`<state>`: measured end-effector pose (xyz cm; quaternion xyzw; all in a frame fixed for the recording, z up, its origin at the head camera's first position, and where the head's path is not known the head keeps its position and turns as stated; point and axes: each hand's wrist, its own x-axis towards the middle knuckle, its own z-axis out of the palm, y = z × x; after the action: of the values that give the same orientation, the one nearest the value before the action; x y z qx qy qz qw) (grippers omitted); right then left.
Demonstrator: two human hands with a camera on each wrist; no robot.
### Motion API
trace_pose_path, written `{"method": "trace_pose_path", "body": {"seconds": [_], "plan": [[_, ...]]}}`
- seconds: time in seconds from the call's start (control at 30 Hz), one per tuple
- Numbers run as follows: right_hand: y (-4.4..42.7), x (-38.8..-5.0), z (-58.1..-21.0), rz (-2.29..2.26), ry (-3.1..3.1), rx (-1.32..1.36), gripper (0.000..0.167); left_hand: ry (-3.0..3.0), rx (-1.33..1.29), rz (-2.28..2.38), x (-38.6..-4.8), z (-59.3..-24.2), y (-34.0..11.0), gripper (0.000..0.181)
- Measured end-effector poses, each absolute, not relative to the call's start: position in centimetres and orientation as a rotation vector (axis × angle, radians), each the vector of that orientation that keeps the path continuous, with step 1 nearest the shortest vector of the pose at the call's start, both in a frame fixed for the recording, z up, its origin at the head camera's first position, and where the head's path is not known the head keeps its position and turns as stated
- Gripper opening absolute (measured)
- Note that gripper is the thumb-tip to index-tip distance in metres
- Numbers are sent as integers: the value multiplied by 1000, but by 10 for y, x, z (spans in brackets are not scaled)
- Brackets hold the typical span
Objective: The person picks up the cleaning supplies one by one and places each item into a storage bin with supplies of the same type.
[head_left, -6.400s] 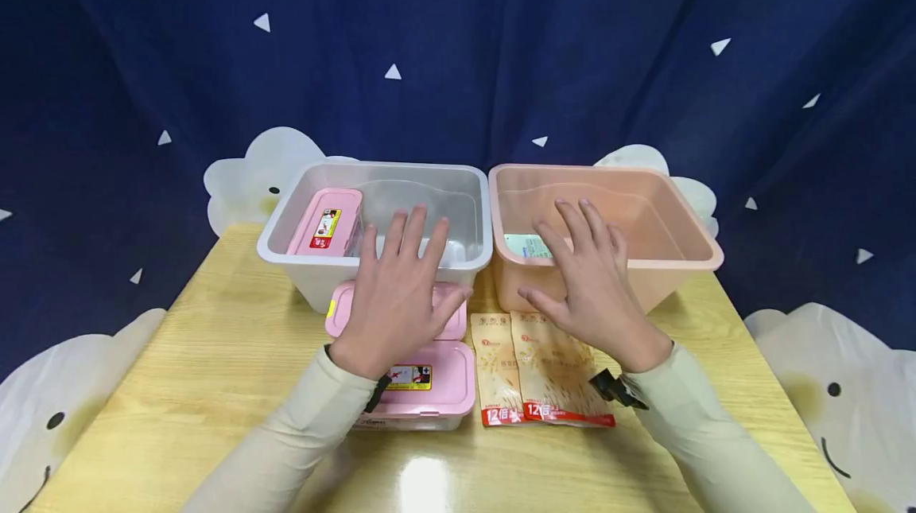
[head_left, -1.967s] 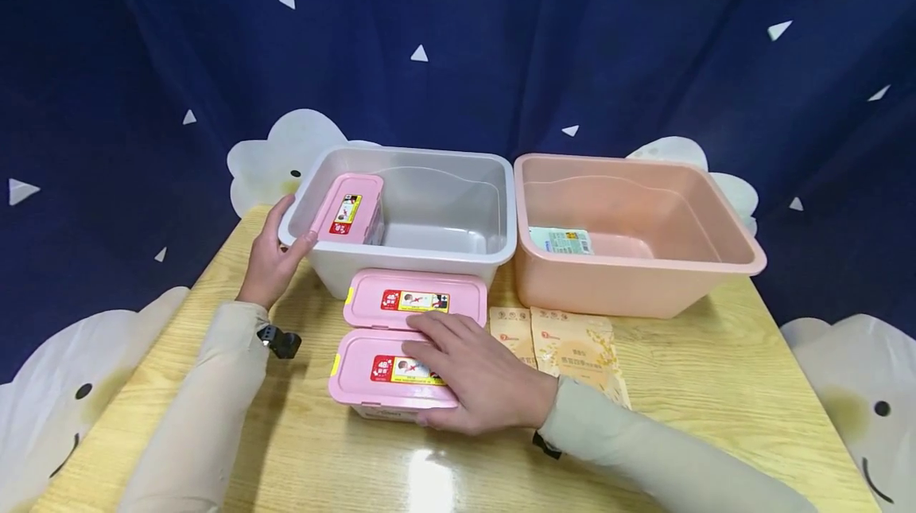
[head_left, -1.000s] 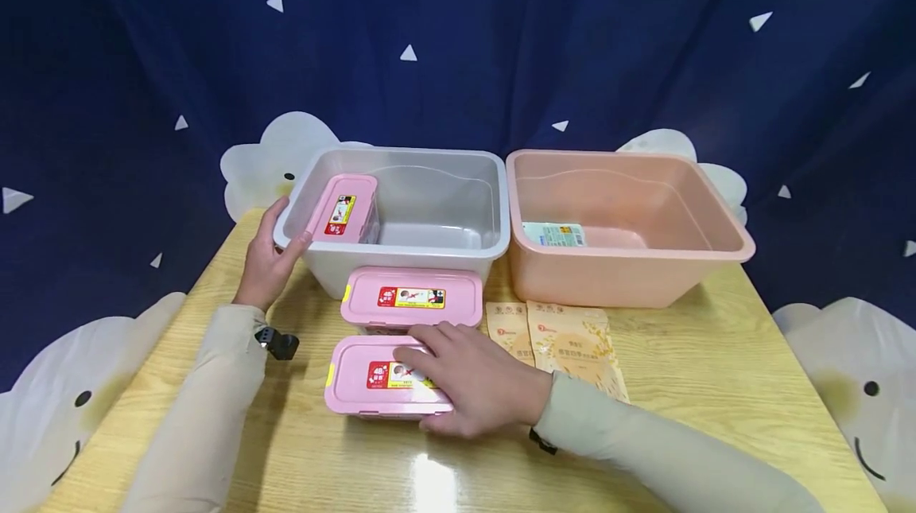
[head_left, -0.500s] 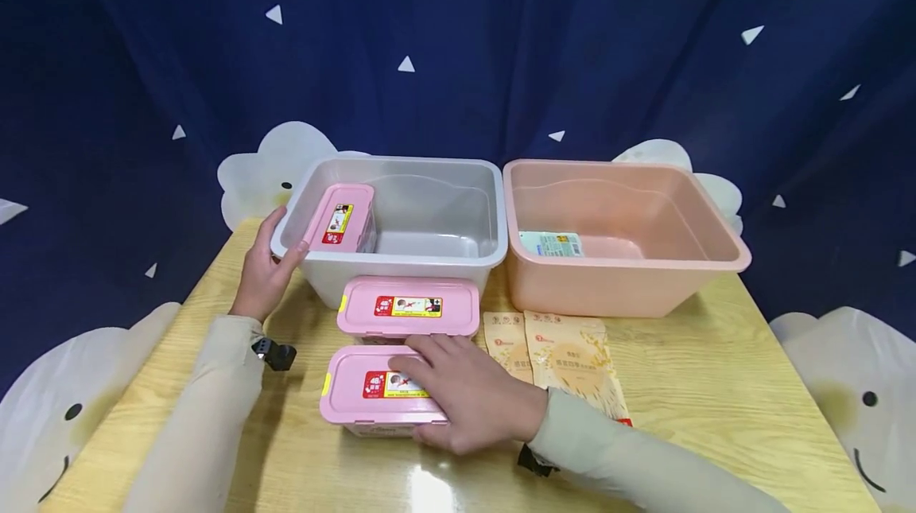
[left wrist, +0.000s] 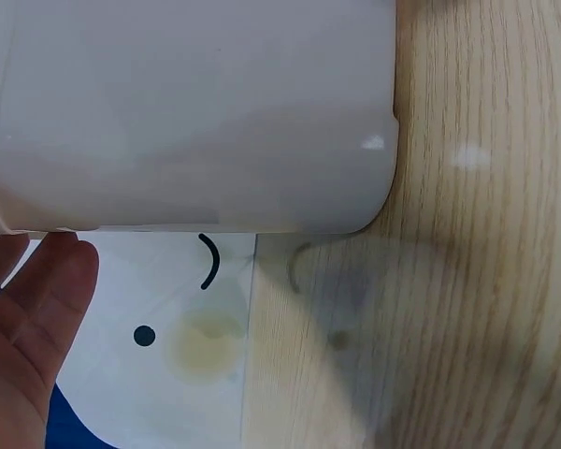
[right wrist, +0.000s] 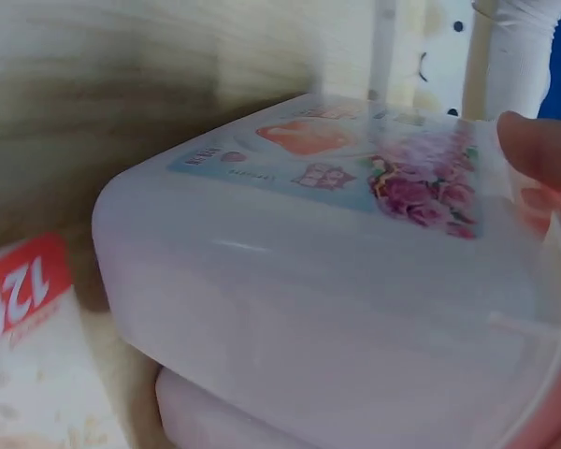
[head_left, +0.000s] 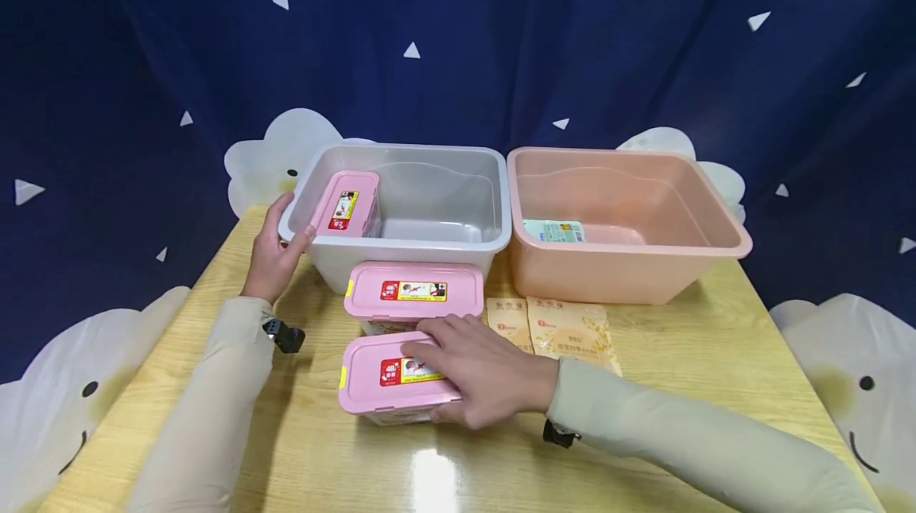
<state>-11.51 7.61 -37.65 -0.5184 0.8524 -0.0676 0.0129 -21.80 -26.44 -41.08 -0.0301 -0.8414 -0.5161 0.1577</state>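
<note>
My left hand [head_left: 273,260] holds the left front corner of a grey-white plastic bin [head_left: 401,258]; in the left wrist view its fingers [left wrist: 51,295] reach under the bin's rim. My right hand [head_left: 490,374] grips the right end of the nearer pink-lidded plastic box [head_left: 365,374], thumb low on the near side and fingers across the lid. That box stands slightly askew. Behind it sits a second pink-lidded box [head_left: 368,290], close against the bin's front. A third pink-lidded box [head_left: 354,211] is inside the bin, at its left end. The right wrist view shows the held box's flower-printed label [right wrist: 421,187].
A peach bin [head_left: 608,278] stands to the right of the grey-white one, with a pale green printed packet [head_left: 554,231] inside. Two beige pouches [head_left: 572,330] lie flat and overlapping on the wooden table [head_left: 687,346] before it. A dark blue curtain [head_left: 458,36] hangs behind.
From above the bins, my left hand has gone to the grey-white bin's corner and my right hand to the nearer box. That box has moved slightly away from the second and turned a little.
</note>
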Motion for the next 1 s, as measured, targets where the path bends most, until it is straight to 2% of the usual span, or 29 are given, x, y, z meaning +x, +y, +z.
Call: {"method": "trace_pose_path", "body": {"seconds": [0.27,0.5,0.77,1.0], "plan": [[98,-120,-348,-247,2643,-1695,74,-2385,-69,-1512,-220,-412,-267,70],[121,-128,-300,-313,2631,-1867,71,-2396,-42,-1555,-220,-406,-263,72],[140,-145,-249,-369,2653,-1920,68,-2385,-47,-1591,-218,-410,-264,74],[139,-173,-207,-409,2676,-1972,67,-2378,-74,-1593,-220,-406,-266,74]]}}
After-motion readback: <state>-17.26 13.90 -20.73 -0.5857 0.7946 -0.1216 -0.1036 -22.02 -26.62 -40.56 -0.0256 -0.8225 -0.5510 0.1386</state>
